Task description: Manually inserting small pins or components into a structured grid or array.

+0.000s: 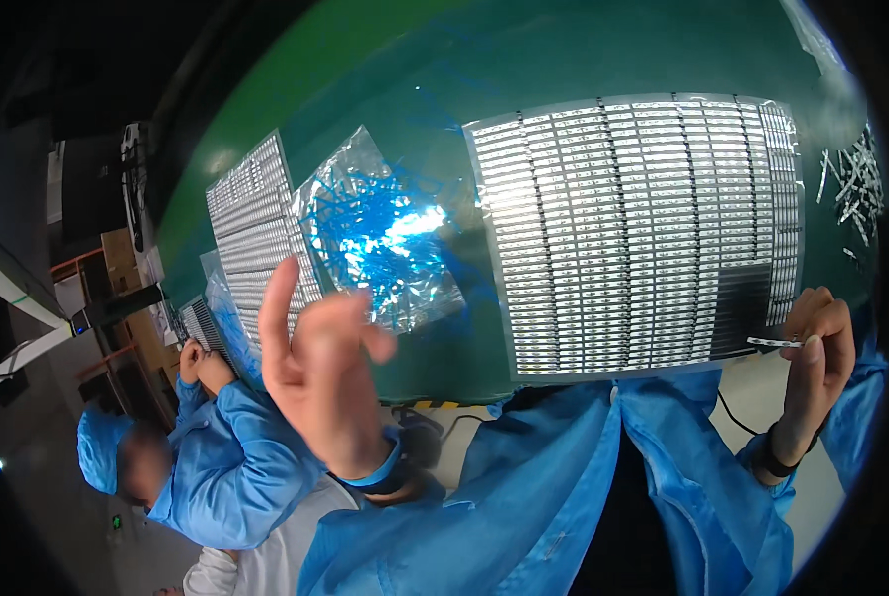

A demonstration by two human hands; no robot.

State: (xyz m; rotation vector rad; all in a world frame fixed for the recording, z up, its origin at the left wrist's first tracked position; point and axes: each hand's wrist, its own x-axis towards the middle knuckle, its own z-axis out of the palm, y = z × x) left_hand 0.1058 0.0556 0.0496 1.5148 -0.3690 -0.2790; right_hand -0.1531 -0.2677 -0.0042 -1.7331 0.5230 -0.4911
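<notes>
My left hand (325,368) is raised in front of the blue film heap, a little blurred, its fingers apart and nothing visible in them. My right hand (820,343) pinches a small white strip (772,343) with dark marks between thumb and fingers. It is at the lower right corner of a large sheet (653,228) covered with rows of similar strips. A dark patch (742,308) without strips shows near that corner. Left of the sheet, thin blue film pieces (375,228) lie heaped on a clear plastic bag (425,308).
Loose strips (855,184) are piled on the green table (435,99) at the far right. Another strip sheet (261,219) lies left of the bag. Beyond it a co-worker in a blue cap and smock (236,447) handles something at the table's edge. Clear plastic (817,50) lies at the upper right.
</notes>
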